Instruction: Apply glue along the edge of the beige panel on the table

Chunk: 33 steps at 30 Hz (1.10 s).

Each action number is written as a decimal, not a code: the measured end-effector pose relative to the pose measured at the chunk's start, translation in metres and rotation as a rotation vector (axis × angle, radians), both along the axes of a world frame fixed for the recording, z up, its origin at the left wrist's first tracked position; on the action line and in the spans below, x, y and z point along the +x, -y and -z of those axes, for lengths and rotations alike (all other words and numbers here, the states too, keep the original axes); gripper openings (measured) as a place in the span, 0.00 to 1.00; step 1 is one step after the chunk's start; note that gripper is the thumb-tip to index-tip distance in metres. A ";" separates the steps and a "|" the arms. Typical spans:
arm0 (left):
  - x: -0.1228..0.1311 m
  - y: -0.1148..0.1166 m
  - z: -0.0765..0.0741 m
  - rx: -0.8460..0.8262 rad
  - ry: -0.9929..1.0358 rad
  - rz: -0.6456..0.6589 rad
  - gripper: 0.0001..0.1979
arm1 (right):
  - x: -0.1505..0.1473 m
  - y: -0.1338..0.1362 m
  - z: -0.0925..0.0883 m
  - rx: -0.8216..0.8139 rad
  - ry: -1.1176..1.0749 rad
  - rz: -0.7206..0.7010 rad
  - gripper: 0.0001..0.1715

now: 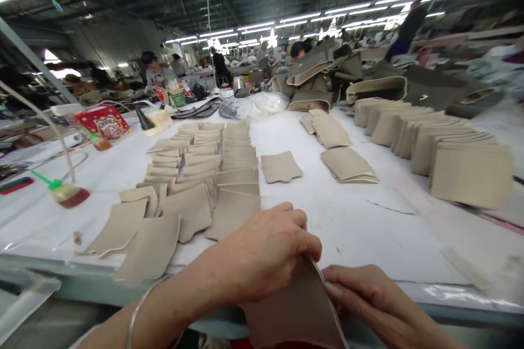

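Note:
At the table's near edge both my hands hold one tan leather piece (298, 311). My left hand (266, 253) pinches its upper edge from above, fingers closed on it. My right hand (368, 297) grips its right edge from beside and below. Just beyond my left hand, rows of overlapping tan leather pieces (204, 174) lie spread on the white table cover (360, 223). A single tan piece (280, 166) lies apart in the middle.
Small stacks of tan pieces (347, 164) and a long row of larger panels (434, 142) sit to the right. A glue brush (67, 193) and red box (102, 121) lie at left. Unfinished bags (315, 76) pile at the back. Other people work far off.

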<state>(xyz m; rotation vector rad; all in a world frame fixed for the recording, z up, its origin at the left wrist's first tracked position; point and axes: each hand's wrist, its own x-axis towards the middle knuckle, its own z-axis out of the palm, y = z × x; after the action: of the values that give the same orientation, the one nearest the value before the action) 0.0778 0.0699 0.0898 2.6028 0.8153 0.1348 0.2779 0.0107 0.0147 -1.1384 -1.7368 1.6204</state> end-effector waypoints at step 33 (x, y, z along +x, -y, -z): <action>0.076 -0.042 0.118 -0.430 0.295 -0.358 0.28 | 0.045 -0.043 0.080 -0.346 -0.191 0.479 0.34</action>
<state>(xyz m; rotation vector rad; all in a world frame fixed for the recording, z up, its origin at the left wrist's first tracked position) 0.1538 0.1115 -0.0280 1.9635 1.0571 0.3889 0.3232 0.0533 -0.0649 -1.3750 -0.9863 1.6843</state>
